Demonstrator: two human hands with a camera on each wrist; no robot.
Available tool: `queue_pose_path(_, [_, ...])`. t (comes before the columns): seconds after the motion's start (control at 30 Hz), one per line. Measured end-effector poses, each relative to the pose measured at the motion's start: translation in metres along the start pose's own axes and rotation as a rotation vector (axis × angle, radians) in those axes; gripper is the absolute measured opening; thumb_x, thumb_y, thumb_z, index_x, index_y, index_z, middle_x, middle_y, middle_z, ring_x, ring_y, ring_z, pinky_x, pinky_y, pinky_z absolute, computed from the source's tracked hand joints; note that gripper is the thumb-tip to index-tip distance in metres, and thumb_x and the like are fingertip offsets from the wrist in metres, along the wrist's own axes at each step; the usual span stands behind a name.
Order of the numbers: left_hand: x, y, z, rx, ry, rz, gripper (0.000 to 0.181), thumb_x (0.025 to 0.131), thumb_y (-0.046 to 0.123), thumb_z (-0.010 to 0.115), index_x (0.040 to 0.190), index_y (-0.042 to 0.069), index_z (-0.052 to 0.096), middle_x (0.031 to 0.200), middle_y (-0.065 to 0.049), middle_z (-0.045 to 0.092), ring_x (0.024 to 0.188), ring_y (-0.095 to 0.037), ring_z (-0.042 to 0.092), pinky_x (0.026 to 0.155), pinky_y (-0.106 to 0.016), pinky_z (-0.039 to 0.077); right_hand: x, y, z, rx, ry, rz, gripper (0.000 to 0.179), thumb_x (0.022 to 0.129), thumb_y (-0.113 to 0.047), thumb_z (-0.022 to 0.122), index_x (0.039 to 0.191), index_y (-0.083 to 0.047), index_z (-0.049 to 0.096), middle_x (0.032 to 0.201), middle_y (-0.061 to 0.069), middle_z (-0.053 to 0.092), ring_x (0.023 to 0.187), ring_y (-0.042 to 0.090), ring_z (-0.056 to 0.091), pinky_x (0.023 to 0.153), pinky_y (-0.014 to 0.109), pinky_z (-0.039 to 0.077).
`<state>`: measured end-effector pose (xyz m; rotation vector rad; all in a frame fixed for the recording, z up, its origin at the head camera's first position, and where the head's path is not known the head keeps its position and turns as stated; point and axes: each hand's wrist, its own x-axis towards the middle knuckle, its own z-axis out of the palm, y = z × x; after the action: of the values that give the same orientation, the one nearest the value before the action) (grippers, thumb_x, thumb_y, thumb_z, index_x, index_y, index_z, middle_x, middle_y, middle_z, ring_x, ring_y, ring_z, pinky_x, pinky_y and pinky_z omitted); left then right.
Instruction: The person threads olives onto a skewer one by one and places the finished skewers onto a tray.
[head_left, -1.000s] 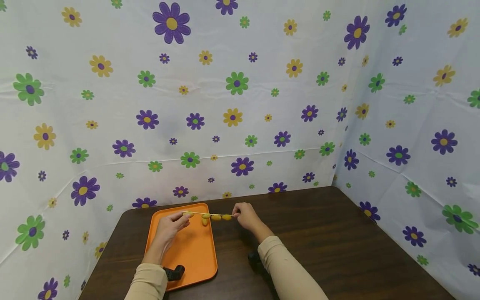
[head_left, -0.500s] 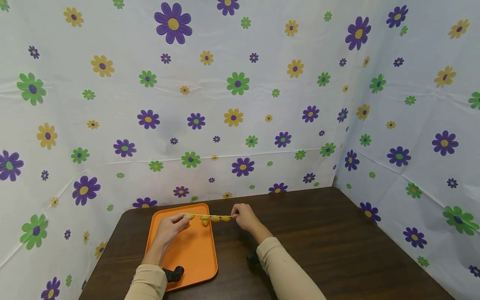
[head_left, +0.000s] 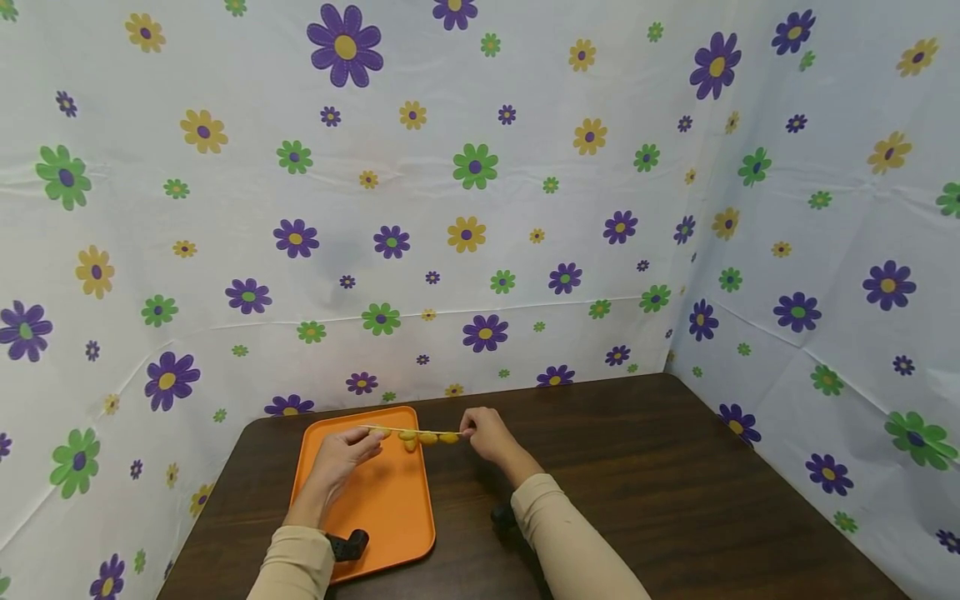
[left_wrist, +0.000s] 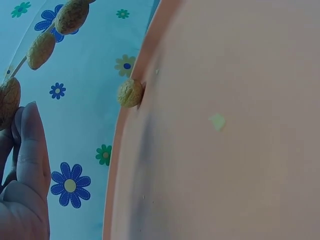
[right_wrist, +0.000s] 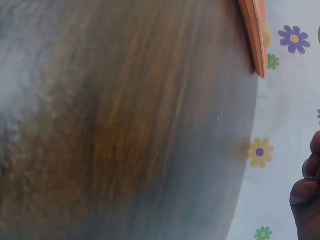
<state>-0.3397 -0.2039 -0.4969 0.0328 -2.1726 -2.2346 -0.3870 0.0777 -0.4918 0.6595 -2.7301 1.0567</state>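
Observation:
A thin stem bearing several wrinkled yellow dates [head_left: 427, 438] stretches almost level between both hands, over the back right of an orange tray [head_left: 382, 492]. My left hand [head_left: 335, 458] pinches the stem's left end, with one date at its fingertips. In the left wrist view, the hand [left_wrist: 26, 170] is at the left edge, and more dates [left_wrist: 41, 50] lead up along the stem. The curled fingers of my right hand [head_left: 487, 433] grip the other end, beyond the tray's right rim. A loose date [left_wrist: 130, 93] lies in the tray against its rim.
The brown wooden table [head_left: 600, 467] extends to the right of the tray. White flowered cloth [head_left: 525, 192] hangs behind and at the sides. A pale scrap [left_wrist: 217, 121] lies on the tray. Black camera mounts [head_left: 348, 546] sit at both wrists.
My right hand has shifted slightly left, and the dates between the hands have moved a little left with it. The left hand stays nearly still; both keep hold of the stem.

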Motion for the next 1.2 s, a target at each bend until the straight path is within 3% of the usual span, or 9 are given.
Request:
queue_pose_path(0.5, [-0.004, -0.002, 0.000, -0.011, -0.012, -0.006, 0.035, 0.095, 0.008, 0.072, 0.122, -0.013, 0.067, 0.109, -0.013, 0.071, 0.103, -0.031, 0.071, 0.084, -0.029, 0.060, -0.001, -0.008, 0.001, 0.003, -0.018, 0.004, 0.023, 0.088, 0.012, 0.068, 0.077, -0.008, 0.065, 0.078, 0.002, 0.062, 0.071, 0.013, 0.050, 0.063, 0.024, 0.047])
queue_pose_path(0.9, [-0.004, -0.002, -0.003, -0.015, -0.019, -0.024, 0.046, 0.093, 0.012, 0.075, 0.129, -0.012, 0.061, 0.105, -0.010, 0.069, 0.101, -0.031, 0.070, 0.084, -0.032, 0.061, -0.002, -0.011, 0.004, 0.025, 0.023, 0.002, 0.020, 0.091, 0.008, 0.068, 0.081, -0.008, 0.064, 0.081, 0.002, 0.063, 0.072, 0.014, 0.051, 0.065, 0.027, 0.050])
queue_pose_path(1.03, [-0.005, -0.005, 0.002, 0.167, 0.003, -0.012, 0.054, 0.090, 0.018, 0.080, 0.132, -0.007, 0.061, 0.113, -0.015, 0.069, 0.101, -0.029, 0.068, 0.084, -0.039, 0.061, -0.004, -0.006, 0.002, 0.018, 0.029, 0.008, 0.019, 0.092, 0.007, 0.068, 0.081, -0.008, 0.064, 0.081, 0.001, 0.062, 0.072, 0.014, 0.051, 0.066, 0.028, 0.050])
queue_pose_path(1.2, [-0.001, -0.012, 0.015, 0.474, 0.016, 0.001, 0.045, 0.086, 0.017, 0.083, 0.124, -0.002, 0.068, 0.105, -0.012, 0.070, 0.084, -0.022, 0.064, 0.067, -0.033, 0.057, -0.002, 0.000, -0.009, 0.019, 0.044, 0.026, 0.017, 0.093, 0.005, 0.068, 0.082, -0.007, 0.065, 0.083, 0.004, 0.065, 0.073, 0.016, 0.053, 0.067, 0.032, 0.051])
